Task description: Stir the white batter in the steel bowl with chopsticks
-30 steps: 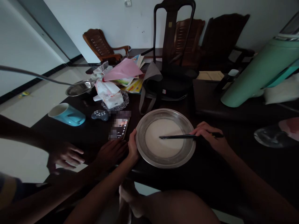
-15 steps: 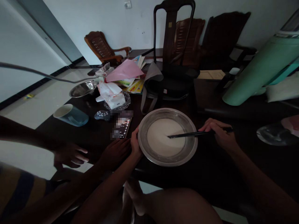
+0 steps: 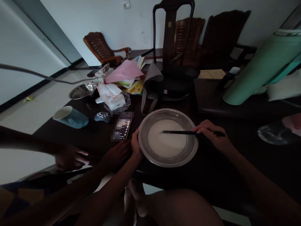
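A round stainless-steel bowl [image 3: 144, 138] sits on the dark worktop [image 3: 237, 125], in front of the person, with milky white liquid [image 3: 164, 146] covering its bottom. The left hand [image 3: 136, 145] grips the bowl by its left side. The right hand [image 3: 213, 134] is closed around black chopsticks [image 3: 181, 132], which cross the bowl's right rim and point leftward, their tips at the liquid near its middle.

Just beside the left hand, another person's hand [image 3: 116, 153] rests flat near a phone [image 3: 126, 128] with a lit, partly blurred screen. That person's other hand [image 3: 71, 157] is farther left, its fingers partly bent; whether it holds anything cannot be told.

Beyond the phone are a grey game controller [image 3: 102, 117] and a blue mug [image 3: 77, 120]. Behind them, a tissue pack [image 3: 115, 99] lies on a glass dish [image 3: 128, 102], near a shiny metal basin [image 3: 82, 91]. Pink paper [image 3: 125, 71] covers part of some booklets [image 3: 137, 87]. To the far right stands a green thermos [image 3: 256, 66]; wooden chairs [image 3: 100, 45] line the wall.
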### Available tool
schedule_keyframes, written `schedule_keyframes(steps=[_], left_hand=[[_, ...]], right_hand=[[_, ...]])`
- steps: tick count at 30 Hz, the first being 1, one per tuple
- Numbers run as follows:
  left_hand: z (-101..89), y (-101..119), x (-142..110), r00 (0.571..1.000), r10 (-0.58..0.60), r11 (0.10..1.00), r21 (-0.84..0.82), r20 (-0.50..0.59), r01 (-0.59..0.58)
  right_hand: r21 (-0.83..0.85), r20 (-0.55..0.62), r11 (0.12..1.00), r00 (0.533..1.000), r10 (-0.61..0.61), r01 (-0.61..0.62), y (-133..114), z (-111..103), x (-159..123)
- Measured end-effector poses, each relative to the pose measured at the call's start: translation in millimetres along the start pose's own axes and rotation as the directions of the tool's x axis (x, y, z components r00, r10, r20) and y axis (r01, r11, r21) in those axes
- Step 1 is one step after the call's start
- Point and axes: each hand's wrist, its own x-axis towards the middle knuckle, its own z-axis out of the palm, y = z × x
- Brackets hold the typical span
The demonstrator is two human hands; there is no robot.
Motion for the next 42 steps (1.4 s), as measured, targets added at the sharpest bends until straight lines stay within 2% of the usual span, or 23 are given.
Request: schedule_keyframes(steps=[2, 4, 8, 10, 13, 15, 18, 20, 23, 25, 28, 30, 33, 37, 39, 42], left_hand=[[-0.7, -0.4, 0.3, 1.000, 0.004, 1.000, 0.003, -0.003, -0.004], [-0.8, -0.2, -0.1, 1.000, 0.005, 1.000, 0.006, 0.007, -0.005], [1.2, 1.6, -3.3, 1.000, -0.008, 1.000, 0.014, 0.013, 0.008], [2.5, 2.6, -4.7, 1.000, -0.012, 1.000, 0.014, 0.008, 0.012], [3.3, 3.1, -5.0, 1.000, -0.019, 1.000, 0.011, 0.002, 0.019], [2.9, 2.9, -4.2, 1.000, -0.022, 1.000, 0.010, 0.004, 0.022], [2.0, 2.4, -3.4, 1.000, -0.010, 1.000, 0.014, 0.016, 0.010], [2.0, 2.5, -3.8, 1.000, -0.011, 1.000, 0.019, 0.015, 0.010], [2.8, 2.8, -5.1, 1.000, -0.028, 0.999, 0.020, -0.004, 0.028], [3.2, 2.7, -5.6, 0.999, -0.037, 0.999, 0.010, -0.012, 0.037], [2.9, 2.2, -5.3, 0.999, -0.036, 0.999, 0.001, -0.021, 0.036], [2.7, 2.0, -4.9, 1.000, -0.019, 1.000, -0.002, -0.021, 0.019], [2.8, 2.1, -4.8, 1.000, 0.008, 1.000, 0.007, -0.025, -0.008], [3.7, 2.4, -5.0, 1.000, -0.002, 1.000, 0.012, -0.022, 0.002], [4.2, 2.3, -5.2, 1.000, -0.010, 1.000, 0.000, -0.001, 0.010], [4.0, 2.0, -5.1, 1.000, -0.009, 1.000, -0.011, 0.018, 0.010]], right_hand=[[0.018, -0.084, 1.000, 0.996, 0.025, -0.024, 0.9, -1.7, 0.2], [0.060, -0.098, 0.998, 0.995, 0.023, -0.017, 1.7, -2.6, 0.3], [0.023, 0.068, 1.000, 0.998, -0.011, 0.010, -0.8, -0.8, 0.7], [-0.001, 0.022, 1.000, 1.000, 0.003, -0.003, -1.7, -0.7, 0.9], [0.051, -0.083, 0.998, 0.996, 0.035, -0.031, -0.4, -1.5, 0.4], [0.072, -0.043, 0.997, 0.999, 0.031, -0.027, 0.7, -0.6, -0.2], [0.000, 0.046, 1.000, 0.999, 0.019, -0.019, 0.6, 1.3, -0.6], [-0.021, 0.000, 1.000, 1.000, 0.018, -0.018, 0.6, 0.9, -0.4], [0.042, -0.075, 0.999, 0.997, 0.009, -0.005, 1.8, -0.6, -0.4], [0.065, -0.021, 0.998, 1.000, -0.013, 0.014, 2.0, -0.2, -0.8], [0.003, 0.042, 1.000, 0.999, -0.010, 0.010, 0.6, 1.4, -1.0], [-0.008, -0.013, 1.000, 1.000, 0.021, -0.021, -0.1, 1.2, -0.9], [0.068, -0.066, 0.997, 0.997, 0.041, -0.037, 0.3, 0.4, -1.0], [0.027, 0.047, 1.000, 0.999, 0.010, -0.011, 1.6, 1.0, -1.3], [-0.011, 0.014, 1.000, 1.000, 0.019, -0.019, 2.7, 0.3, -1.0], [0.042, -0.073, 0.999, 0.997, 0.037, -0.034, 3.8, -1.3, -0.4]])
